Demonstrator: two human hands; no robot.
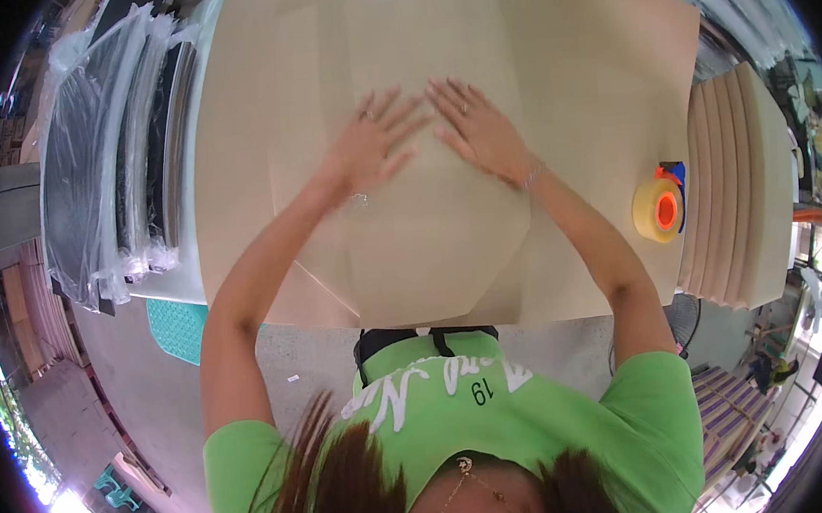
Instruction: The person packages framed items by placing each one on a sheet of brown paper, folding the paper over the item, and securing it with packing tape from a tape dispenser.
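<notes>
A large flat sheet of brown cardboard (589,82) covers most of the table before me, with fold lines and cut-angled flaps near my body. Across its middle runs a glossy clear strip that looks like packing tape. My left hand (374,143) lies spread over the centre of the sheet, slightly blurred. Close beside it, my right hand (480,130) rests flat on the cardboard with its fingers stretched out, a bracelet at the wrist. Neither hand holds anything. To the right on the sheet sits a tape dispenser (660,206) with a yellow roll, orange hub and blue part.
Plastic-wrapped dark panels (123,153) stand at the table's left end. A stack of folded cardboard (735,186) borders the right side, with more plastic-wrapped items (736,0) behind. A teal stool (178,328) is below the table's left edge; a fan (682,318) is at lower right.
</notes>
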